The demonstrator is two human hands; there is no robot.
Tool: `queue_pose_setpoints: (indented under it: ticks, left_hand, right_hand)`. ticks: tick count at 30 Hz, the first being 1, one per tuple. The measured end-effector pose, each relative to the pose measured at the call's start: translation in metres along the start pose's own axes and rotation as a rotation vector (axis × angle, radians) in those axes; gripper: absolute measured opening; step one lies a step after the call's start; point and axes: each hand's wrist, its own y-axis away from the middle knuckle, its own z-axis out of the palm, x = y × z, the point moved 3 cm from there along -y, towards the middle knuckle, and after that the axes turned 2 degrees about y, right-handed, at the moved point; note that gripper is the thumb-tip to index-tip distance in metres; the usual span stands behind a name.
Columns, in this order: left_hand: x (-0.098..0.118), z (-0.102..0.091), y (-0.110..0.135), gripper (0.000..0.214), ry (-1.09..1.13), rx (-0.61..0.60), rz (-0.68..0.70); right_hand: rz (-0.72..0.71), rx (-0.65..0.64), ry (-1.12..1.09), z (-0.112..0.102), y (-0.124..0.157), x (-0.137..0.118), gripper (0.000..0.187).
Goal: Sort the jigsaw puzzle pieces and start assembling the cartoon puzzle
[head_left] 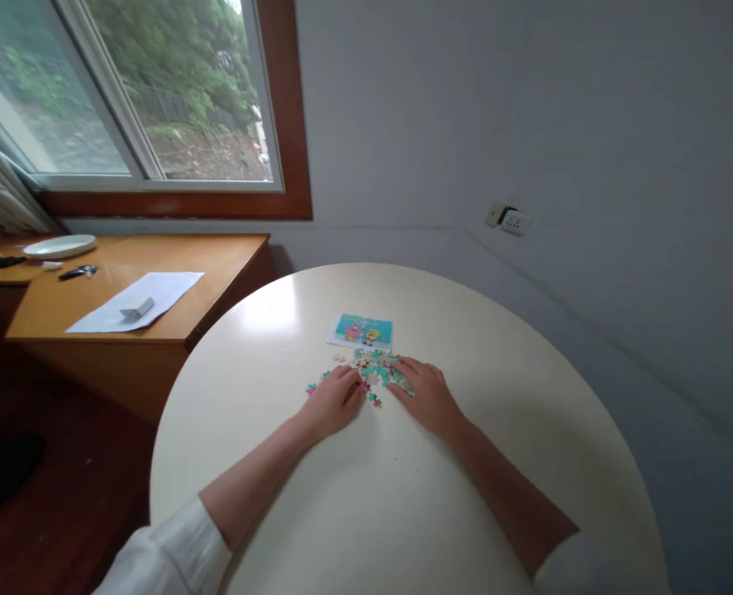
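Pale walls meet behind a round, cream-coloured, glossy table (366, 529), with a brown wood-framed sliding window (296, 124) up at the left and a white plastic wall socket (515, 221) at the right. From where I operate, I look down on two bare forearms reaching in from white sleeves (171, 545). Small, multicoloured jigsaw pieces (375, 373) lie in a loose heap near the middle of the table, between and just beyond the hands, many turquoise, some pale. I see the left hand (336, 398) resting at the heap's near left edge, its fingers curled in and narrow, close to a reddish piece; I cannot tell whether they grip it. My view shows the right hand (425, 392) palm down over the heap's right side, fingers spread and thumb held apart, the fingertips on or just above the pieces. A few pieces lie apart to the left of the left hand. Just beyond the heap I see a flat, turquoise rectangular picture card (364, 332) with pink and yellow cartoon figures. On the orange-brown wooden desk (230, 252) at the left I make out a white paper sheet (161, 285), a small grey folded object (137, 309) on it, and a white shallow dish (60, 246).
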Motion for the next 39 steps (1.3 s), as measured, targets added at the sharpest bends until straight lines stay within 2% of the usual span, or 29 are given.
queue_pose_setpoints:
  ticks: [5, 12, 17, 20, 23, 30, 39]
  left_hand:
    - [-0.006, -0.007, 0.005, 0.018, 0.051, 0.05, -0.044]
    - [-0.015, -0.02, 0.008, 0.018, -0.078, 0.164, -0.104]
    - [-0.013, -0.014, 0.01, 0.023, -0.107, 0.117, -0.063]
    - [-0.008, -0.009, 0.012, 0.026, -0.109, 0.067, -0.03]
    - [-0.002, -0.006, 0.012, 0.03, -0.137, 0.002, -0.007]
    - [0.006, 0.005, 0.007, 0.026, -0.217, -0.072, -0.021]
    - [-0.001, 0.004, 0.006, 0.018, -0.167, -0.02, -0.039]
  right_hand:
    - [-0.02, 0.028, -0.113, 0.002, 0.002, 0.008, 0.025]
    - [-0.015, 0.128, -0.23, -0.005, -0.001, 0.019, 0.033]
    - [-0.045, 0.145, -0.115, -0.011, 0.002, 0.01, 0.033]
    - [-0.144, 0.045, -0.069, -0.007, 0.005, -0.003, 0.036]
    - [-0.176, -0.03, -0.067, -0.004, 0.006, -0.009, 0.035]
    - [-0.121, 0.019, -0.085, -0.008, 0.002, -0.006, 0.024]
    - [-0.104, 0.072, -0.045, -0.008, 0.001, -0.005, 0.023]
